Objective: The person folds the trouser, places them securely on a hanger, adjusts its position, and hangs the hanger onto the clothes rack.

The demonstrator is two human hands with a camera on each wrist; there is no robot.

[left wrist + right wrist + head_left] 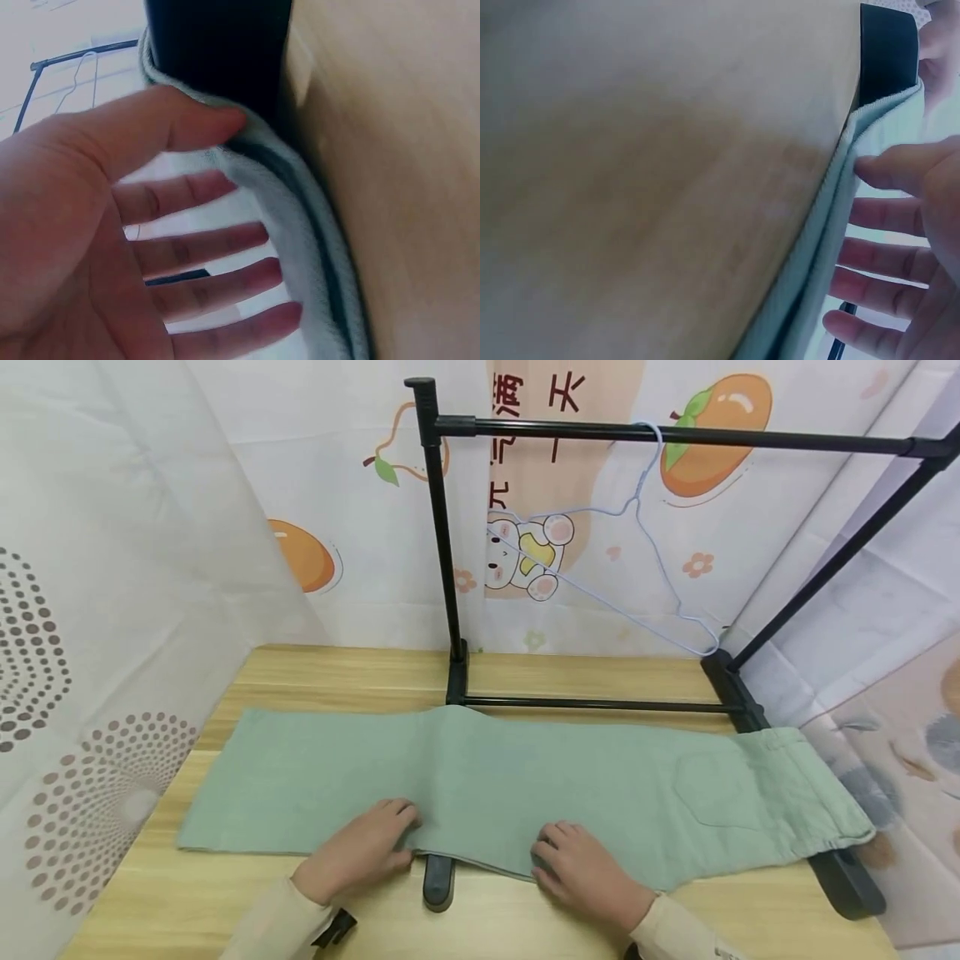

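Observation:
A pair of light green trousers [525,777], folded lengthwise, lies flat across the wooden table, its pocket and gathered waistband at the right. My left hand [360,847] rests at its near edge, left of the middle. In the left wrist view, the thumb lies at the layered hem [304,232] and the loosely spread fingers touch the cloth. My right hand [585,872] rests on the near edge right of the middle. In the right wrist view, its thumb touches the fabric edge [821,247], the fingers extended beside it. Neither hand grips the cloth.
A black garment rack [562,430] stands behind the trousers, its feet [438,883] running under them. A light blue wire hanger [639,487] hangs from its top bar. Printed white curtains [150,527] enclose the table [187,902] at the back and sides.

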